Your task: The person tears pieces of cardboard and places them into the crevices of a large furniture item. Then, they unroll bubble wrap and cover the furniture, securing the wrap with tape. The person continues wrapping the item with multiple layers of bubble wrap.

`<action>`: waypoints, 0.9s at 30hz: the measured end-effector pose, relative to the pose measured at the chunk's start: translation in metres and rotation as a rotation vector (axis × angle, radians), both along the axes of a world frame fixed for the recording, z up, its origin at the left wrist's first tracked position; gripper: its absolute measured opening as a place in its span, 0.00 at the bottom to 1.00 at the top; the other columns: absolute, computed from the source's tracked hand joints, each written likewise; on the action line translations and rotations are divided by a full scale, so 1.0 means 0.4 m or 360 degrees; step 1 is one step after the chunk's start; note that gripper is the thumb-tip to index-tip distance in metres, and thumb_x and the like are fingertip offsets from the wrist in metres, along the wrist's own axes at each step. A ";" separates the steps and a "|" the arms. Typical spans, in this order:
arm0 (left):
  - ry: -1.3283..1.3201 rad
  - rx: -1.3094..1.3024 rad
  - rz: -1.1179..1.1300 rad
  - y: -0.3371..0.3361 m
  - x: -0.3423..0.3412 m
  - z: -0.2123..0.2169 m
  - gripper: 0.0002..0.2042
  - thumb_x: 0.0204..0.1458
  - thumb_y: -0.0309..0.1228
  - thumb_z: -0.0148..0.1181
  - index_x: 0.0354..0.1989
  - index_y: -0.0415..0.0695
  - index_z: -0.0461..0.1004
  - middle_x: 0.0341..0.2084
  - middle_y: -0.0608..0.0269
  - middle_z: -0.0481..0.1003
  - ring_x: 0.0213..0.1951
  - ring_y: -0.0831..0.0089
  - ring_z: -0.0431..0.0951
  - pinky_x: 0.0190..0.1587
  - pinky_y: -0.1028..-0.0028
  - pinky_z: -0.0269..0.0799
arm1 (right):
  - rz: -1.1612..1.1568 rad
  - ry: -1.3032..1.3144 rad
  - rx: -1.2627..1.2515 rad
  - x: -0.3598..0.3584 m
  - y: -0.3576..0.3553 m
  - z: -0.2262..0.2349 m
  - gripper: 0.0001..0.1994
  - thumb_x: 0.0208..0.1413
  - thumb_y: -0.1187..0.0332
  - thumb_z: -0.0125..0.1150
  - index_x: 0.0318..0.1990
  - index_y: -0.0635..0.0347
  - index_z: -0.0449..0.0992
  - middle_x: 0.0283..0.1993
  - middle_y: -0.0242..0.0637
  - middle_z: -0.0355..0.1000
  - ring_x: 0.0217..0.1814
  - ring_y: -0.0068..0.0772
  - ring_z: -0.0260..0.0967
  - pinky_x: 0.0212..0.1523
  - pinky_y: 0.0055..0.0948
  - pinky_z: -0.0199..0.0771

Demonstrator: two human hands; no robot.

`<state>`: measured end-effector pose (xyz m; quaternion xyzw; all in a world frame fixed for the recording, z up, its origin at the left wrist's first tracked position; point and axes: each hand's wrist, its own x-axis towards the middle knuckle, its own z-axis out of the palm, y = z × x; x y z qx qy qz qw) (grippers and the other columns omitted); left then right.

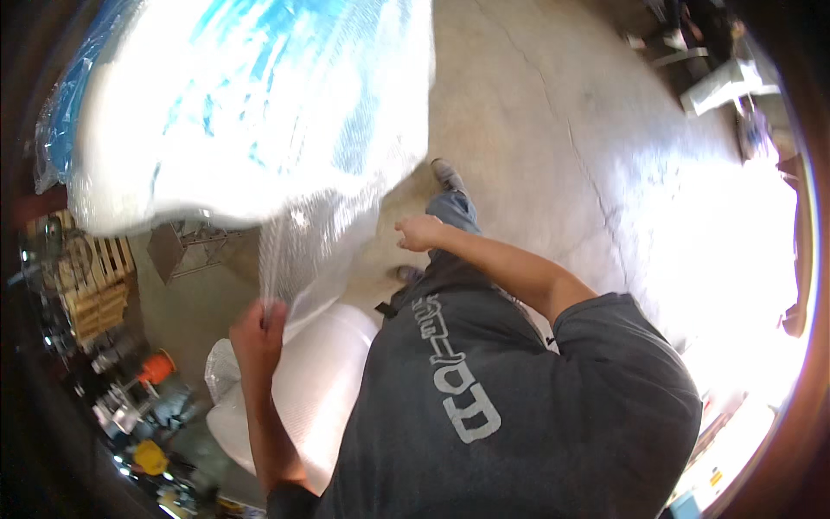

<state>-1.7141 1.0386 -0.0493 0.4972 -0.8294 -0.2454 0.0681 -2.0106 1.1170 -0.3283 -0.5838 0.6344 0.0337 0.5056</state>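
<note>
While left hand point(257, 333) grips bubble wrap sheet point(303, 251) edge, right hand point(418, 233) hangs loosely curled, empty.

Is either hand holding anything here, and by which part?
The left hand grips the sheet of bubble wrap at its lower edge, above the roll. The right hand is closed near the sheet's right side; whether it holds anything cannot be told.

1. My left grip point(257, 333) pinches the bubble wrap sheet point(298, 251) – fingertips hidden behind it.
2. The wrapped blue-and-white bundle point(251, 104) runs off the top edge, blurred.
3. The bubble wrap roll point(316, 389) – my shirt point(519, 415) covers its right side.
</note>
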 end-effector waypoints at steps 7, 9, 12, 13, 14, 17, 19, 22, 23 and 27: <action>0.0045 -0.0369 -0.0281 -0.009 0.046 -0.055 0.11 0.57 0.36 0.66 0.33 0.40 0.77 0.19 0.61 0.69 0.20 0.73 0.64 0.26 0.69 0.62 | -0.0319 -0.0192 0.0053 0.146 0.221 0.009 0.28 0.56 0.51 0.63 0.63 0.48 0.72 0.59 0.45 0.74 0.62 0.51 0.71 0.60 0.49 0.71; 0.0092 -0.0281 0.0148 0.001 0.075 -0.059 0.11 0.57 0.35 0.67 0.33 0.39 0.77 0.19 0.63 0.71 0.21 0.75 0.66 0.26 0.70 0.64 | -0.0396 -0.0221 0.0036 0.160 0.264 0.000 0.27 0.55 0.50 0.62 0.61 0.49 0.73 0.57 0.46 0.75 0.60 0.52 0.72 0.58 0.50 0.72; 0.0198 -0.0484 -0.0005 -0.004 0.093 -0.037 0.11 0.56 0.34 0.68 0.34 0.38 0.78 0.22 0.65 0.74 0.23 0.76 0.68 0.28 0.72 0.67 | -0.0513 -0.0247 -0.0065 0.170 0.309 -0.015 0.26 0.55 0.50 0.61 0.58 0.52 0.75 0.54 0.47 0.76 0.57 0.53 0.74 0.55 0.52 0.74; 0.0194 -0.0429 0.0015 -0.014 0.093 -0.023 0.11 0.57 0.34 0.66 0.35 0.37 0.78 0.25 0.61 0.77 0.26 0.73 0.73 0.32 0.71 0.70 | -0.0548 -0.0265 -0.0117 0.168 0.318 -0.019 0.26 0.55 0.49 0.60 0.58 0.51 0.74 0.53 0.47 0.76 0.57 0.53 0.74 0.55 0.52 0.74; 0.0215 -0.0544 -0.0049 -0.029 0.092 -0.011 0.11 0.58 0.34 0.65 0.36 0.36 0.78 0.26 0.60 0.77 0.26 0.72 0.73 0.32 0.71 0.71 | -0.0566 -0.0261 -0.0134 0.169 0.326 -0.023 0.26 0.55 0.49 0.60 0.59 0.51 0.74 0.53 0.47 0.76 0.57 0.53 0.74 0.56 0.51 0.74; 0.0088 -0.0740 -0.0084 -0.058 0.106 0.022 0.11 0.62 0.32 0.60 0.36 0.34 0.77 0.30 0.54 0.79 0.30 0.64 0.78 0.35 0.68 0.72 | -0.0614 -0.0333 -0.0322 0.174 0.344 -0.020 0.26 0.55 0.50 0.60 0.60 0.50 0.73 0.54 0.46 0.76 0.58 0.52 0.74 0.56 0.51 0.74; 0.0126 -0.0856 -0.0142 -0.069 0.121 0.021 0.11 0.62 0.32 0.59 0.37 0.35 0.78 0.30 0.53 0.80 0.31 0.63 0.79 0.36 0.68 0.73 | -0.0553 -0.0363 -0.0368 0.185 0.349 -0.009 0.26 0.56 0.50 0.60 0.60 0.51 0.73 0.55 0.46 0.76 0.58 0.52 0.73 0.57 0.51 0.73; 0.0079 -0.0816 -0.0166 -0.075 0.140 -0.004 0.10 0.63 0.31 0.58 0.40 0.36 0.79 0.32 0.52 0.80 0.33 0.62 0.80 0.39 0.68 0.74 | -0.0525 -0.0411 -0.0289 0.211 0.338 0.017 0.27 0.56 0.51 0.61 0.59 0.54 0.72 0.57 0.47 0.75 0.59 0.53 0.72 0.57 0.52 0.73; 0.0009 -0.0761 -0.0231 -0.077 0.140 -0.018 0.10 0.63 0.32 0.58 0.40 0.36 0.79 0.32 0.53 0.81 0.33 0.63 0.81 0.39 0.69 0.74 | -0.0517 -0.0398 -0.0214 0.225 0.330 0.025 0.27 0.56 0.51 0.61 0.59 0.55 0.72 0.57 0.48 0.74 0.60 0.53 0.72 0.58 0.52 0.72; -0.0082 -0.0085 -0.0176 -0.103 0.142 -0.023 0.14 0.57 0.36 0.66 0.40 0.34 0.79 0.32 0.53 0.80 0.33 0.67 0.80 0.40 0.71 0.74 | -0.0496 -0.0397 -0.0197 0.298 0.258 0.035 0.32 0.53 0.51 0.66 0.61 0.59 0.69 0.58 0.50 0.73 0.61 0.55 0.71 0.60 0.53 0.70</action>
